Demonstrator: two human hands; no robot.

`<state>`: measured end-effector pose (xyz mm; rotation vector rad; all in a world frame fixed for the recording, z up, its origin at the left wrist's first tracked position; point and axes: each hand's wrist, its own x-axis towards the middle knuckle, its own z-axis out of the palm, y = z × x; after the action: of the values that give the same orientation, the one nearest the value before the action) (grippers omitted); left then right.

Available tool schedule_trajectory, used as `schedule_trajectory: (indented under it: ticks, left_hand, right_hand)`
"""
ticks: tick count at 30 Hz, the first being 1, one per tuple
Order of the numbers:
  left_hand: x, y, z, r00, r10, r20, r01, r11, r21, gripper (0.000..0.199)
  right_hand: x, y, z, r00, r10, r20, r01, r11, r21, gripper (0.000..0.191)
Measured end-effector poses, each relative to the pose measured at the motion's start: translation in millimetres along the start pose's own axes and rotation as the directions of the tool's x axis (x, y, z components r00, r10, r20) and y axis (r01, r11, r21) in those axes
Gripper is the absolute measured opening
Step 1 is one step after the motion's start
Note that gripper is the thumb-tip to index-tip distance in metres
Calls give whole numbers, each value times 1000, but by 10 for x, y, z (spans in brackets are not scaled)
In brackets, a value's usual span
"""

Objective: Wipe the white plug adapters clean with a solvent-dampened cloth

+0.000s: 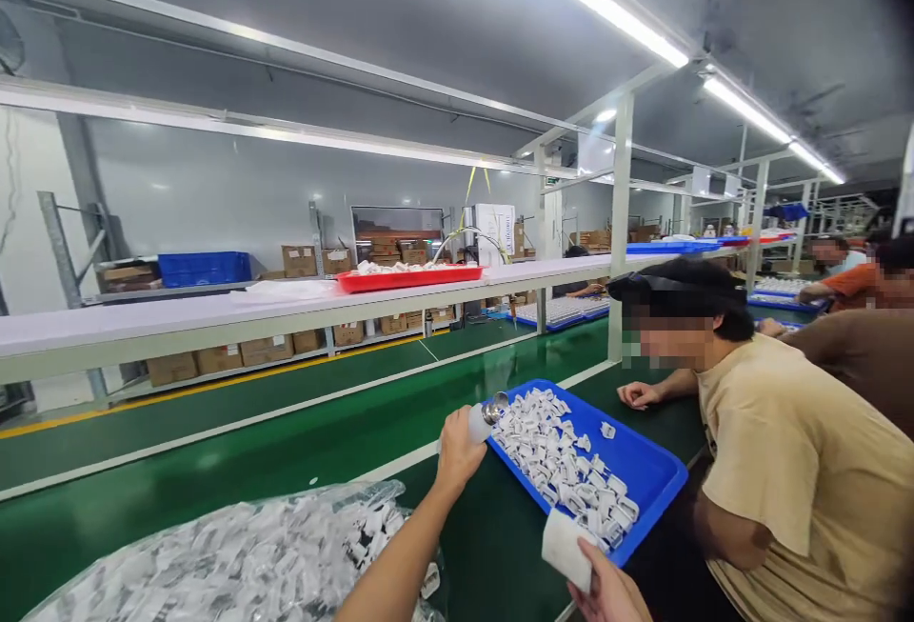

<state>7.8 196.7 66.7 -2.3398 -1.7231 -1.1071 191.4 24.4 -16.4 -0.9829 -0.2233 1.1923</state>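
My left hand (461, 451) is wrapped round a small whitish bottle (480, 423) with a metal top, held at the near left edge of a blue tray. Many small white plastic parts (546, 446) lie in the blue tray (653, 470), heaped mostly along its left side. Low in the view, my right hand (606, 584) grips a folded white cloth or pad (566, 549) by its right side, over the tray's front corner. Left of my left forearm, a clear plastic bag (235, 555) full of similar white parts rests on the green surface.
A person in a beige shirt (778, 431) leans in at the right, one hand (641, 395) beside the tray. A raised shelf (178, 317) crosses beyond the green bench, bearing a red tray (410, 281) of white parts. A white post (620, 222) stands behind the blue tray.
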Motion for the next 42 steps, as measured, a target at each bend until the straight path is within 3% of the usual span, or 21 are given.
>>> schedule_trajectory:
  ticks: [3,7,14,19,36,42]
  left_hand:
    - [75,144,-196,979,197,59,-201,977,66,30]
    - [84,317,-410,897,413,159,-436,887,151,51]
    - [66,409,-589,753,569,330,-655,696,295,74]
    - [109,403,-639,708,595,381,-706,612,357,78]
    - [92,450,-656,668,606,432,-744,512,430,80]
    - [107,457,-651,630,631,453,-773,456,441,81]
  right_hand:
    - [100,25,285,1000,20,22,-22,992,121,33]
    - [212,-15,640,992,93,83,-109,967,231,21]
    - [120,-159,924,974,41,222,-113,941,320,28]
    - [42,-218,940,976,17,216,-91,937,338,29]
    - [45,-232,935,978,24,205,-90,944,316,28]
    - [100,-199,933,981,51,186,-109,942,317,30]
